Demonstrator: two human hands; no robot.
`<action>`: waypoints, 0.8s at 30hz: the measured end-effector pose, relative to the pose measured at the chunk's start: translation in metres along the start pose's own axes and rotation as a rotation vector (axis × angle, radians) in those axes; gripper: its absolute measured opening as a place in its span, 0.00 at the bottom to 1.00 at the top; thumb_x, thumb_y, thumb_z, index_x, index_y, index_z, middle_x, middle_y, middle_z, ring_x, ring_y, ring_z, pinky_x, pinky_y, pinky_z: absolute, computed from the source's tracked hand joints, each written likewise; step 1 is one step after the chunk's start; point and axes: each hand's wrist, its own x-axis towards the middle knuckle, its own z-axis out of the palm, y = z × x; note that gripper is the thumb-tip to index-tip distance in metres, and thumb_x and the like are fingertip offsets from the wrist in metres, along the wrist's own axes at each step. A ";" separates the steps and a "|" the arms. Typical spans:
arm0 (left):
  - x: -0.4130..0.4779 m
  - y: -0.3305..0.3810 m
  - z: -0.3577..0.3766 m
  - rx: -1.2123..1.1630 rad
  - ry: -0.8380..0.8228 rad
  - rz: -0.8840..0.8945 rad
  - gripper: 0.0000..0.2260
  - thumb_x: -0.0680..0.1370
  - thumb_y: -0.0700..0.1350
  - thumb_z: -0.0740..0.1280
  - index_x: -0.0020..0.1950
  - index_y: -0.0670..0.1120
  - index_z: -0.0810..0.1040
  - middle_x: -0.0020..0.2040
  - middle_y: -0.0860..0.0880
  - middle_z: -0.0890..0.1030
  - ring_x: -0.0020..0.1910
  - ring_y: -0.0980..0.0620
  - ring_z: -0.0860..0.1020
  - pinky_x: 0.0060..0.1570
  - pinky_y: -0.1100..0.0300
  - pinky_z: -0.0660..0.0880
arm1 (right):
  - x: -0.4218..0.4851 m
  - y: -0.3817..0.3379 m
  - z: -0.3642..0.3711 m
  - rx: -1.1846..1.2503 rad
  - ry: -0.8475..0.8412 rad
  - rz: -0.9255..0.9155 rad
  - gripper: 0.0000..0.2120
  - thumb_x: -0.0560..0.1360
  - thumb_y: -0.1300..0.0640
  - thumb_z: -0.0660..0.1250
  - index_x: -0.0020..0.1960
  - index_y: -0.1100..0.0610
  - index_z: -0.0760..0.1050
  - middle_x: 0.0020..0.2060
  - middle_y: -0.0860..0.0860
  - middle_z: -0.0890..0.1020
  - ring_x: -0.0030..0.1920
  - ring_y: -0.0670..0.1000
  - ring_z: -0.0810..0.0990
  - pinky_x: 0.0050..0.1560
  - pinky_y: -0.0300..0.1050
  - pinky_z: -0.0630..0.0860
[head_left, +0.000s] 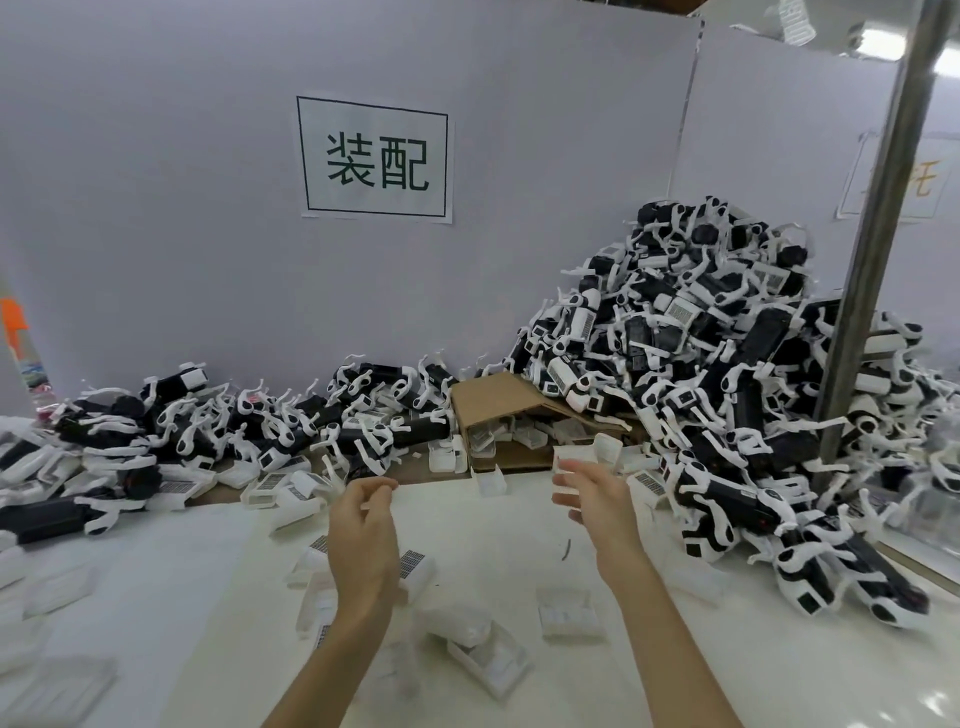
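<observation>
1. A white partition wall (156, 208) closes off the back of the bench.
2. A white table (493, 545) fills the foreground.
3. A tall heap of black-and-white parts (727, 364) rises at the right against the wall and spills down onto the table.
4. A lower row of the same parts (234, 421) runs along the wall at the left.
5. A paper sign (375, 158) with two dark characters hangs on the wall.
6. A grey metal pole (878, 218) stands in front of the heap at the right.
7. An open cardboard box (493, 400) lies on its side between the two piles, with white pieces inside.
8. The left hand (363, 530) is raised over the table centre, fingers curled toward the thumb; I cannot tell whether it pinches anything.
9. The right hand (597, 501) is raised near the box, fingers extended and loosely spread, gripping nothing.
10. Clear-white plastic cases (569, 613) lie scattered on the table below both hands.
11. A small white cover (574, 457) sits just beyond the right fingertips, in front of the box; blur hides whether they touch.
</observation>
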 end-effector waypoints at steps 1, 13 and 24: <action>0.002 -0.001 -0.002 0.057 -0.009 0.021 0.09 0.81 0.41 0.63 0.46 0.52 0.78 0.50 0.54 0.78 0.49 0.53 0.76 0.42 0.61 0.68 | -0.001 0.000 0.003 -0.086 -0.028 -0.020 0.09 0.81 0.59 0.63 0.53 0.51 0.81 0.53 0.52 0.83 0.46 0.49 0.83 0.45 0.42 0.73; 0.034 -0.023 -0.033 0.596 0.023 0.155 0.24 0.78 0.41 0.68 0.74 0.46 0.70 0.74 0.46 0.69 0.70 0.44 0.70 0.66 0.46 0.67 | -0.040 0.008 0.043 -0.666 -0.922 -0.219 0.19 0.65 0.40 0.77 0.55 0.36 0.80 0.55 0.31 0.80 0.55 0.33 0.77 0.56 0.38 0.74; 0.080 -0.024 0.006 0.160 -0.283 -0.193 0.38 0.81 0.42 0.69 0.83 0.46 0.48 0.77 0.50 0.66 0.71 0.45 0.71 0.68 0.48 0.69 | -0.031 0.019 0.046 -0.727 -0.821 -0.279 0.11 0.74 0.59 0.71 0.43 0.42 0.83 0.36 0.43 0.81 0.34 0.38 0.76 0.38 0.33 0.74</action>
